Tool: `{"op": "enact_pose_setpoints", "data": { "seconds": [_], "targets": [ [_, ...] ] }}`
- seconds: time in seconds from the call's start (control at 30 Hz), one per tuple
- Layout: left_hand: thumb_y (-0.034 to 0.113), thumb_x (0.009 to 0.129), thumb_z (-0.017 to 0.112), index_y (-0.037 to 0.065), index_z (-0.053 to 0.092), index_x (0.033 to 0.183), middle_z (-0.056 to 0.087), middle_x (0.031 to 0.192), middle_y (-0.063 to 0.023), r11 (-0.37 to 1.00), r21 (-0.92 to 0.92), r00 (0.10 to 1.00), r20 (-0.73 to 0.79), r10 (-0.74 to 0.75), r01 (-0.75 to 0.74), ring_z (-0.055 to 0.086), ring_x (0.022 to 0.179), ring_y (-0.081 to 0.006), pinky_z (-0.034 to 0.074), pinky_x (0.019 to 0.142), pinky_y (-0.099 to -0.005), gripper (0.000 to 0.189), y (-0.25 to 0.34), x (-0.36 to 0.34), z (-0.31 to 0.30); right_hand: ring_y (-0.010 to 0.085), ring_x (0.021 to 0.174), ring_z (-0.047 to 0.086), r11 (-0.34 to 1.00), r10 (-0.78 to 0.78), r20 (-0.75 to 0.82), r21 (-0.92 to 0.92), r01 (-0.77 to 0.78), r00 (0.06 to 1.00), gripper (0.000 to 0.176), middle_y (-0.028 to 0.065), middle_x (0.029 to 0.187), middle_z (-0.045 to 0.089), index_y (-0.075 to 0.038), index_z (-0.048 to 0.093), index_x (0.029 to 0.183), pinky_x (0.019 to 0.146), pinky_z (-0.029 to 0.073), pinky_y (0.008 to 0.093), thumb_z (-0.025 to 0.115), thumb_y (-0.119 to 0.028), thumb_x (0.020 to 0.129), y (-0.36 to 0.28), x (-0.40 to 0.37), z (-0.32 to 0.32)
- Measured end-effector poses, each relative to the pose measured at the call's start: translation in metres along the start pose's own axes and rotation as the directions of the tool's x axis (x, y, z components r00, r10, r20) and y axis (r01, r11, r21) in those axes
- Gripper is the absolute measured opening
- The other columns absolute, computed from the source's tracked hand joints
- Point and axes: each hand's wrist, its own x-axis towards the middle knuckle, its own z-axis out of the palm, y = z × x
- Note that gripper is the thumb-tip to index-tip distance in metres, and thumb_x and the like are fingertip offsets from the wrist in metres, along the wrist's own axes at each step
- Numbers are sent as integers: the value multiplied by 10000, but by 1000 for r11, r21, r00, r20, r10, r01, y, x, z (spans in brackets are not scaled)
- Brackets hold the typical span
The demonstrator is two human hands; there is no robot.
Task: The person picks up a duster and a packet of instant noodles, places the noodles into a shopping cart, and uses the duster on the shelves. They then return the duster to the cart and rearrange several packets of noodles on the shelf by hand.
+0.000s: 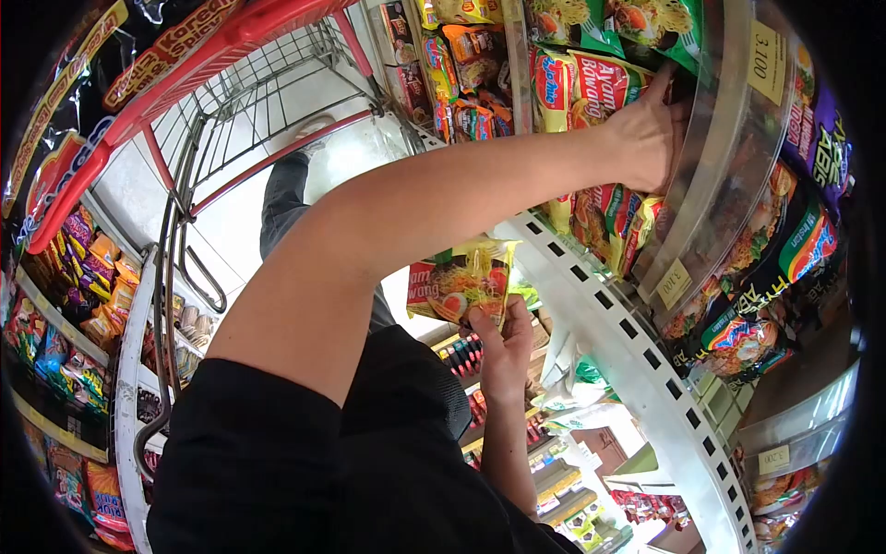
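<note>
My left arm crosses the view, and my left hand (646, 134) reaches among the instant noodle packets on the shelf. One finger is stretched out against them; the other fingertips are partly hidden by the clear price rail (715, 138). Beside this hand is a yellow and red "Ayam Bawang" packet (591, 88), with green packets (651, 23) above. Lower down, my right hand (506, 346) is closed on an instant noodle packet (452, 282), thumb across its front. That packet shows noodles and an egg, and is held below my left forearm.
A wire shopping cart (249, 120) with a red handle (138, 106) stands at the upper left. Snack shelves (60, 323) line the left side. A white perforated shelf edge (628, 332) runs down the right, with more noodle packets (738, 332) beyond it.
</note>
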Motion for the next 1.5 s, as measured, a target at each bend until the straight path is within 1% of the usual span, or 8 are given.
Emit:
{"op": "enact_pose_setpoints", "data": {
  "seconds": [0.13, 0.4, 0.5, 0.93, 1.23, 1.3, 1.4, 1.5],
  "targets": [
    [245, 741, 547, 178, 469, 1265, 431, 1322, -120, 977, -192, 970, -207, -128, 88, 414, 1191, -290, 190, 935, -663, 534, 0, 11, 19, 80, 720, 555, 1000, -30, 17, -7, 30, 999, 183, 39, 830, 597, -25, 488, 914, 662, 464, 228, 638, -54, 814, -8, -4, 9],
    [345, 857, 454, 179, 504, 1225, 432, 1325, -100, 816, -526, 931, -114, -347, 239, 370, 1229, -266, 164, 947, -628, 407, 11, 19, 23, 90, 716, 559, 997, -64, -51, 36, 66, 997, 188, 51, 834, 599, -18, 485, 920, 653, 471, 234, 635, -41, 809, -6, -13, 1],
    [347, 735, 583, 103, 565, 1113, 534, 1161, -160, 944, -300, 954, -219, -206, 135, 485, 1074, -326, 192, 902, -606, 451, 7, 15, 22, 91, 710, 559, 997, -63, -44, 52, 65, 997, 187, 52, 830, 599, -17, 486, 920, 648, 471, 235, 634, -40, 808, 0, -12, -4],
    [290, 748, 585, 157, 506, 1216, 462, 1276, -100, 967, -231, 989, -80, -124, 103, 417, 1158, -280, 222, 888, -603, 492, 0, 9, 11, 135, 715, 555, 989, -131, -59, 61, 134, 990, 160, 79, 870, 586, -10, 494, 957, 642, 467, 276, 584, -72, 841, -7, -9, -3],
    [220, 783, 564, 67, 587, 1037, 551, 1116, -99, 988, -125, 995, 31, 98, -93, 475, 1090, -242, 306, 950, -504, 297, -28, -16, -37, 206, 790, 602, 866, -108, -102, 479, 144, 989, 248, 101, 982, 605, -9, 506, 1075, 695, 485, 341, 481, -209, 930, -27, -4, 9],
    [218, 837, 531, 20, 584, 970, 566, 1045, -127, 977, -202, 993, 85, 82, -64, 524, 987, -298, 362, 928, -474, 245, -33, -18, -51, 208, 800, 614, 806, -81, -77, 582, 111, 994, 240, 94, 977, 604, -9, 514, 1057, 700, 496, 341, 490, -212, 931, -38, -3, 10],
    [179, 845, 520, -17, 573, 913, 578, 1000, -148, 886, -222, 807, 541, -237, 408, 558, 873, -353, 443, 844, -408, 214, -25, -18, -113, 222, 831, 602, 737, -60, -45, 672, 75, 997, 272, 99, 992, 603, -30, 523, 1064, 732, 481, 365, 460, -265, 942, -45, 4, 11],
    [227, 824, 561, -29, 584, 971, 591, 970, -175, 843, -203, 798, 487, -355, 499, 601, 806, -338, 487, 751, -372, 296, -26, -20, -164, 204, 886, 578, 681, -106, -21, 727, 88, 994, 291, 87, 1008, 594, -64, 519, 1085, 766, 461, 351, 453, -309, 942, -54, 22, 17]
  ]
}}
